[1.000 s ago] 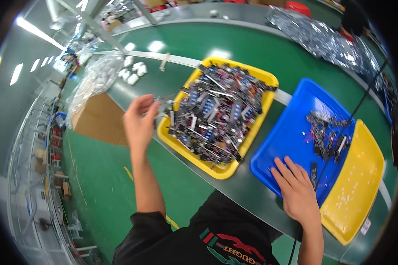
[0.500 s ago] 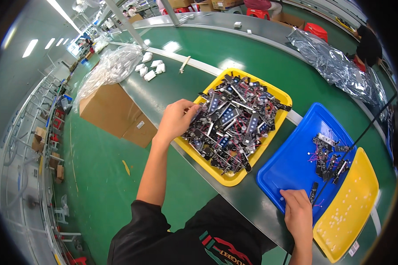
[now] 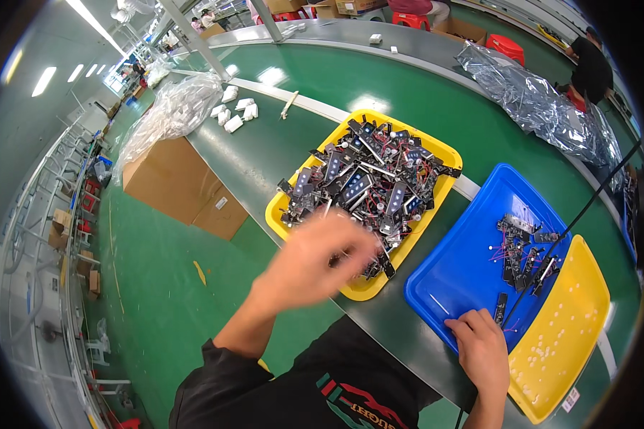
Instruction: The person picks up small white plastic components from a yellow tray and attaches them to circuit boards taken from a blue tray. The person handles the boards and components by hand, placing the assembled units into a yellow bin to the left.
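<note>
My left hand [image 3: 322, 257] is raised over the near side of a yellow tray [image 3: 365, 292], its fingers bent and smeared by motion. Whether it holds anything cannot be made out. The tray is heaped with small black circuit-board assemblies [image 3: 361, 182] with red wires and white parts. My right hand [image 3: 481, 350] is at the near edge of a blue tray [image 3: 454, 275], fingers bent and drawn together; what is at the fingertips is hidden. A loose group of similar black assemblies [image 3: 519, 250] lies inside the blue tray, with one piece [image 3: 500, 308] close to my fingers.
A second yellow tray [image 3: 576, 307] with small white pieces overlaps the blue one at right. A black cable [image 3: 597, 191] crosses above the trays. White pieces [image 3: 232, 123] and a cardboard box [image 3: 182, 182] with plastic bags are at left. Silver film [image 3: 537, 104] lies behind.
My left hand has come off the left rim of the heaped tray and moved right and nearer to me. My right hand has stayed at the blue tray's edge. The view has shifted slightly.
</note>
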The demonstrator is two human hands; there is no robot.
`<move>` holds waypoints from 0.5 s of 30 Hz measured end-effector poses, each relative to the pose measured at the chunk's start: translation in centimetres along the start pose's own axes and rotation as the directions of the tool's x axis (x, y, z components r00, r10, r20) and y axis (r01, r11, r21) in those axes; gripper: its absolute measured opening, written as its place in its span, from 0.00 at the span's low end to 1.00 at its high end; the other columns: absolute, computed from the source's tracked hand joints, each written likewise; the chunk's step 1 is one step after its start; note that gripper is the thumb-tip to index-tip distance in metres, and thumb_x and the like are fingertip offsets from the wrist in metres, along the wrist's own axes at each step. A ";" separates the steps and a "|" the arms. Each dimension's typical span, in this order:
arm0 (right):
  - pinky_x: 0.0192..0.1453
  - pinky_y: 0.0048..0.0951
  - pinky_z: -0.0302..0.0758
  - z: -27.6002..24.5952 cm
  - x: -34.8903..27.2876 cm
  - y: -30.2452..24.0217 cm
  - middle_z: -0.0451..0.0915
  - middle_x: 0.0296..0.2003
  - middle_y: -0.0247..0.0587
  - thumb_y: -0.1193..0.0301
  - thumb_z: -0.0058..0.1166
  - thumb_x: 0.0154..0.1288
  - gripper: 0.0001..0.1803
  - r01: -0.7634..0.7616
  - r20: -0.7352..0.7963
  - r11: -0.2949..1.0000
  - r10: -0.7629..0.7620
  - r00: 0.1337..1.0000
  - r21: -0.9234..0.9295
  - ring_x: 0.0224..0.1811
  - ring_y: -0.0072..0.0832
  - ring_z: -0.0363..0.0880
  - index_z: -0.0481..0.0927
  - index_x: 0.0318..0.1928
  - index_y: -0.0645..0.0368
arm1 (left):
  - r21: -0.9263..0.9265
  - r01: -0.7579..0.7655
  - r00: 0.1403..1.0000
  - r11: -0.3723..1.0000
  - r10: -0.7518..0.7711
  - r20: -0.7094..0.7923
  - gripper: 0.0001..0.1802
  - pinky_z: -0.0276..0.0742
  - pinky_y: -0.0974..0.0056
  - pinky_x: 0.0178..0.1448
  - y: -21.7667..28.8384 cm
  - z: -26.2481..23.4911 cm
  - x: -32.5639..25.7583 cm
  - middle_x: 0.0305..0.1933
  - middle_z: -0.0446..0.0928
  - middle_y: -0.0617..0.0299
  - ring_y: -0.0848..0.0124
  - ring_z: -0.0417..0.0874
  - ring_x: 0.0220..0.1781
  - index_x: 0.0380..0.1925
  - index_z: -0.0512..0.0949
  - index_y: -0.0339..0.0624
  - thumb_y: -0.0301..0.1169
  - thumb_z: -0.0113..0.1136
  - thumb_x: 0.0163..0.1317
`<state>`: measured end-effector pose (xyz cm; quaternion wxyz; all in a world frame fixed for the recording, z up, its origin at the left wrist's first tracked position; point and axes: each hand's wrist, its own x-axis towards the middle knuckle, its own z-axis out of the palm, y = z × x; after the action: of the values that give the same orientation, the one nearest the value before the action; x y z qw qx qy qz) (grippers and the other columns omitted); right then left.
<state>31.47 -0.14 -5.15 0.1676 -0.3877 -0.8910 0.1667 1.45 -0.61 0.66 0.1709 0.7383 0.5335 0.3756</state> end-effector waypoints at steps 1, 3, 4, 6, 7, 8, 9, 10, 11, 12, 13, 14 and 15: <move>0.38 0.35 0.74 0.0 -0.1 0.0 0.72 0.29 0.39 0.82 0.53 0.43 0.15 -0.002 -0.002 1.000 0.001 1.000 -0.005 0.34 0.36 0.73 0.81 0.35 0.61 | -0.204 -0.022 0.976 0.979 0.065 0.208 0.04 0.74 0.62 0.40 0.8 0.3 -0.9 0.29 0.78 0.61 0.63 0.79 0.33 0.32 0.80 0.42 0.28 0.61 0.57; 0.37 0.35 0.73 0.1 -0.2 0.0 0.71 0.29 0.39 0.82 0.54 0.43 0.14 0.004 -0.014 1.000 -0.005 1.000 -0.005 0.33 0.36 0.72 0.81 0.35 0.61 | -0.457 0.247 0.697 0.854 0.171 0.697 0.08 0.74 0.66 0.36 0.8 2.0 -4.8 0.30 0.81 0.61 0.68 0.81 0.30 0.33 0.81 0.40 0.32 0.58 0.64; 0.36 0.35 0.73 0.3 -0.3 0.0 0.71 0.29 0.39 0.81 0.54 0.44 0.14 0.010 -0.023 1.000 -0.010 1.000 0.005 0.32 0.36 0.73 0.81 0.35 0.61 | -0.417 0.472 0.481 0.776 0.170 0.860 0.10 0.73 0.65 0.35 0.4 3.4 -7.4 0.29 0.81 0.60 0.66 0.80 0.30 0.32 0.81 0.39 0.35 0.56 0.65; 0.35 0.35 0.73 0.6 -0.2 0.0 0.71 0.28 0.39 0.81 0.55 0.44 0.14 0.005 -0.049 1.000 -0.005 0.999 0.015 0.32 0.36 0.73 0.81 0.36 0.61 | -0.207 0.650 0.310 0.731 -0.007 0.951 0.10 0.74 0.62 0.37 -0.5 6.0 -11.3 0.26 0.79 0.57 0.63 0.80 0.30 0.32 0.79 0.38 0.35 0.56 0.64; 0.35 0.35 0.73 0.7 -0.2 0.0 0.71 0.28 0.39 0.81 0.56 0.44 0.13 0.001 -0.066 1.000 0.000 0.998 0.013 0.31 0.36 0.73 0.81 0.36 0.61 | -0.138 0.481 0.558 0.866 -0.181 0.810 0.10 0.74 0.60 0.38 -1.9 7.8 -14.3 0.26 0.79 0.57 0.61 0.80 0.31 0.34 0.78 0.39 0.34 0.56 0.64; 0.35 0.35 0.73 0.7 -0.3 -0.1 0.71 0.28 0.39 0.81 0.56 0.44 0.13 -0.006 -0.083 1.000 0.006 0.997 0.006 0.31 0.36 0.73 0.81 0.36 0.61 | 0.000 0.323 0.777 0.946 -0.265 0.571 0.10 0.75 0.59 0.39 -3.5 9.7 -17.3 0.26 0.79 0.56 0.60 0.80 0.31 0.35 0.78 0.39 0.34 0.56 0.63; 0.34 0.36 0.73 0.7 -0.3 -0.1 0.71 0.28 0.40 0.81 0.57 0.44 0.14 0.000 -0.097 1.000 0.001 0.995 0.007 0.31 0.36 0.73 0.80 0.36 0.60 | 0.189 0.207 0.927 0.960 -0.254 0.275 0.10 0.75 0.57 0.40 -4.5 11.0 -19.4 0.25 0.79 0.56 0.58 0.81 0.32 0.36 0.78 0.39 0.34 0.56 0.63; 0.34 0.36 0.73 0.5 -0.3 -0.1 0.71 0.28 0.40 0.81 0.57 0.44 0.14 0.004 -0.111 1.000 -0.003 0.994 0.010 0.31 0.36 0.73 0.80 0.36 0.60 | 0.174 0.333 0.897 0.927 -0.368 0.244 0.10 0.75 0.56 0.41 -5.1 11.8 -21.0 0.27 0.79 0.54 0.56 0.81 0.33 0.37 0.78 0.40 0.34 0.57 0.62; 0.34 0.36 0.73 0.3 -0.3 0.0 0.71 0.28 0.40 0.81 0.57 0.44 0.14 0.006 -0.128 1.000 -0.005 0.992 0.012 0.31 0.37 0.73 0.80 0.36 0.60 | 0.156 0.450 0.853 0.880 -0.474 0.217 0.10 0.76 0.55 0.42 -5.5 12.0 -22.0 0.28 0.79 0.53 0.55 0.81 0.34 0.39 0.77 0.42 0.34 0.57 0.62; 0.34 0.36 0.73 0.2 -0.2 0.1 0.71 0.29 0.40 0.81 0.57 0.44 0.14 0.014 -0.138 1.000 -0.012 0.990 0.014 0.31 0.37 0.73 0.80 0.36 0.60 | 0.136 0.558 0.795 0.818 -0.575 0.194 0.10 0.76 0.54 0.43 -5.8 11.9 -22.9 0.29 0.79 0.52 0.53 0.81 0.36 0.40 0.77 0.43 0.35 0.57 0.61; 0.33 0.36 0.72 0.2 -0.2 0.2 0.71 0.29 0.41 0.82 0.57 0.44 0.14 0.014 -0.143 1.000 -0.012 0.990 0.012 0.31 0.37 0.73 0.80 0.36 0.60 | 0.210 0.600 0.700 0.772 -0.634 0.330 0.10 0.76 0.54 0.43 -5.1 11.0 -22.4 0.32 0.79 0.51 0.53 0.81 0.37 0.40 0.77 0.44 0.35 0.58 0.61; 0.33 0.37 0.72 0.1 -0.3 0.2 0.71 0.29 0.41 0.82 0.57 0.44 0.14 0.011 -0.139 1.000 -0.011 0.990 0.004 0.31 0.37 0.73 0.80 0.36 0.60 | 0.283 0.628 0.577 0.725 -0.677 0.456 0.10 0.76 0.54 0.43 -4.0 9.6 -21.1 0.34 0.79 0.50 0.53 0.81 0.38 0.40 0.77 0.45 0.35 0.58 0.61; 0.33 0.37 0.72 0.1 -0.3 0.4 0.71 0.29 0.41 0.81 0.57 0.44 0.13 0.029 -0.153 1.000 -0.027 0.988 0.011 0.31 0.38 0.73 0.80 0.35 0.61 | 0.362 0.635 0.428 0.683 -0.701 0.570 0.10 0.77 0.54 0.44 -3.6 8.5 -20.1 0.37 0.79 0.50 0.53 0.81 0.39 0.41 0.76 0.46 0.35 0.58 0.60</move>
<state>31.87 -0.12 -5.44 0.2404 -0.3855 -0.8798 0.1398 2.40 -16.42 -14.75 0.4507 0.5548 0.6982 -0.0406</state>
